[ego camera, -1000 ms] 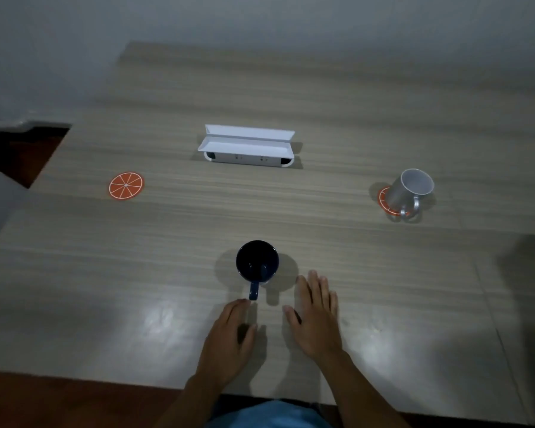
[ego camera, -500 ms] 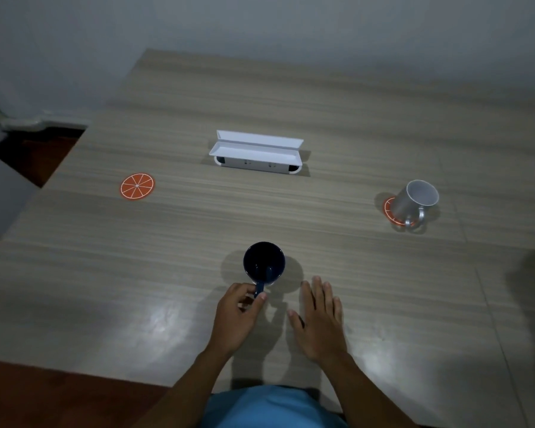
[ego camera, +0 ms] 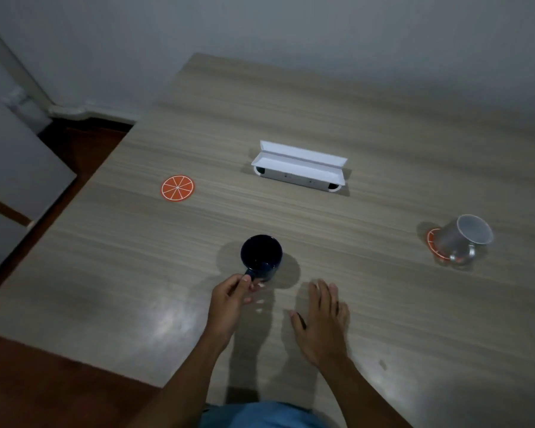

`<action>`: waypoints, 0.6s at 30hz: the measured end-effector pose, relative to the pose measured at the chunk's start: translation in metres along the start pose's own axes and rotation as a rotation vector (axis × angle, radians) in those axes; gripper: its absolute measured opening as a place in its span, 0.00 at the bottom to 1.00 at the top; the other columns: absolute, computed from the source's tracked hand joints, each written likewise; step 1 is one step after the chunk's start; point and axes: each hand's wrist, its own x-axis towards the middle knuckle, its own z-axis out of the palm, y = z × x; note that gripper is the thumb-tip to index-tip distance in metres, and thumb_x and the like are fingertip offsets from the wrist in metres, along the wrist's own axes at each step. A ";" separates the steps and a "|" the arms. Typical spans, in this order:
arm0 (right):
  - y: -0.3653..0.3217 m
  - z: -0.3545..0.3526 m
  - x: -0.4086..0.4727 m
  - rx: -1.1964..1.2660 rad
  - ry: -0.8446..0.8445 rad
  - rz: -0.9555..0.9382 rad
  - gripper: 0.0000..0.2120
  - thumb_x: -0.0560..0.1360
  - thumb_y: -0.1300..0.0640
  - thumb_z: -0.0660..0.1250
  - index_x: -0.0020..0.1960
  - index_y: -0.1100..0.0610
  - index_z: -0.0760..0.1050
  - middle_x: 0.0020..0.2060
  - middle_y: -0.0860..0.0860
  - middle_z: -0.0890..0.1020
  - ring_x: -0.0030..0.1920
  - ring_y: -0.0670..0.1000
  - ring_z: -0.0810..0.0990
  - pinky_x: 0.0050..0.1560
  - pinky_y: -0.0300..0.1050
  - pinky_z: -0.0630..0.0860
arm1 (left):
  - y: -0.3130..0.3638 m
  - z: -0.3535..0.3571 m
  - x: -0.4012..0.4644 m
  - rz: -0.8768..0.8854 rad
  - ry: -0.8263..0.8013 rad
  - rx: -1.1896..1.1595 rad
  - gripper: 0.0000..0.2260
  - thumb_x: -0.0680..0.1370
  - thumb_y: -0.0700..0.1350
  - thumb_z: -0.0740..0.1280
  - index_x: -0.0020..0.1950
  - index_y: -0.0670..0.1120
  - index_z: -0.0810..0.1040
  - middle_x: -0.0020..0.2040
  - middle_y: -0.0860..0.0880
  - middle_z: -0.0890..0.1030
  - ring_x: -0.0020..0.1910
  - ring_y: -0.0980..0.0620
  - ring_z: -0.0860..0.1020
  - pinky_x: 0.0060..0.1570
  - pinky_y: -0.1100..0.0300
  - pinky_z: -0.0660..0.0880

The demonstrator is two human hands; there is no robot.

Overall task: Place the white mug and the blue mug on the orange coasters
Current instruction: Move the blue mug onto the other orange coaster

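Observation:
The dark blue mug [ego camera: 261,255] stands upright near the table's front middle. My left hand [ego camera: 230,299] pinches its handle from the near side. My right hand [ego camera: 323,319] lies flat on the table just right of it, fingers spread, holding nothing. A bare orange-slice coaster [ego camera: 177,188] lies at the left, beyond the blue mug. At the right, the white mug [ego camera: 464,239] stands on a second orange coaster [ego camera: 432,240], which shows only as a crescent at its left.
A long white box [ego camera: 300,170] with its lid open sits at the table's centre back. The wooden table [ego camera: 383,149] ends at the left, where dark red floor and grey furniture show. A grey wall runs behind.
My left hand slid forward from flat on the table and closed on the blue mug's handle. The mug has shifted slightly. My view has turned left. The right hand stays put.

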 end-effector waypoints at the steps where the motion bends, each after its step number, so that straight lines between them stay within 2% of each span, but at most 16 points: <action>1: -0.011 0.002 0.007 0.002 0.001 -0.021 0.39 0.76 0.34 0.46 0.81 0.54 0.50 0.82 0.53 0.52 0.82 0.57 0.44 0.79 0.63 0.46 | 0.004 -0.009 0.006 0.003 0.021 -0.015 0.10 0.83 0.43 0.63 0.46 0.44 0.83 0.46 0.48 0.87 0.53 0.45 0.85 0.50 0.53 0.80; 3: -0.035 0.005 0.022 -0.003 -0.011 -0.063 0.39 0.76 0.34 0.47 0.81 0.54 0.50 0.83 0.53 0.52 0.82 0.57 0.44 0.79 0.63 0.46 | 0.011 -0.028 0.021 0.006 0.070 -0.044 0.10 0.83 0.43 0.64 0.45 0.43 0.82 0.45 0.49 0.87 0.53 0.46 0.85 0.49 0.54 0.79; 9: -0.105 0.018 0.064 -0.019 -0.047 -0.145 0.41 0.75 0.32 0.44 0.82 0.53 0.48 0.83 0.52 0.49 0.82 0.56 0.42 0.80 0.61 0.43 | 0.037 -0.080 0.072 0.025 0.197 -0.106 0.10 0.82 0.44 0.65 0.43 0.47 0.82 0.46 0.46 0.86 0.56 0.44 0.84 0.56 0.46 0.78; 12: -0.132 0.028 0.087 -0.007 -0.037 -0.151 0.39 0.76 0.33 0.47 0.81 0.53 0.51 0.83 0.52 0.52 0.82 0.56 0.43 0.79 0.63 0.44 | 0.051 -0.101 0.102 0.034 0.235 -0.137 0.10 0.82 0.44 0.64 0.46 0.46 0.83 0.50 0.42 0.86 0.57 0.44 0.83 0.55 0.48 0.79; 14: -0.143 0.035 0.100 -0.029 -0.056 -0.124 0.39 0.77 0.33 0.47 0.82 0.52 0.48 0.83 0.52 0.50 0.82 0.57 0.42 0.79 0.65 0.42 | 0.060 -0.111 0.122 0.044 0.253 -0.163 0.09 0.83 0.44 0.63 0.48 0.46 0.83 0.53 0.39 0.85 0.58 0.44 0.83 0.53 0.51 0.78; 16: -0.149 0.041 0.106 -0.079 -0.050 -0.090 0.40 0.77 0.31 0.46 0.82 0.52 0.46 0.83 0.53 0.50 0.82 0.57 0.42 0.78 0.67 0.42 | 0.068 -0.120 0.142 0.047 0.274 -0.189 0.09 0.83 0.44 0.63 0.48 0.46 0.82 0.55 0.38 0.85 0.58 0.44 0.83 0.51 0.53 0.78; 18: -0.151 0.046 0.107 -0.123 -0.017 -0.072 0.40 0.77 0.31 0.46 0.82 0.53 0.49 0.83 0.53 0.52 0.82 0.57 0.46 0.78 0.67 0.44 | 0.074 -0.125 0.161 0.051 0.291 -0.210 0.09 0.83 0.43 0.63 0.47 0.47 0.82 0.55 0.38 0.85 0.58 0.45 0.83 0.51 0.54 0.77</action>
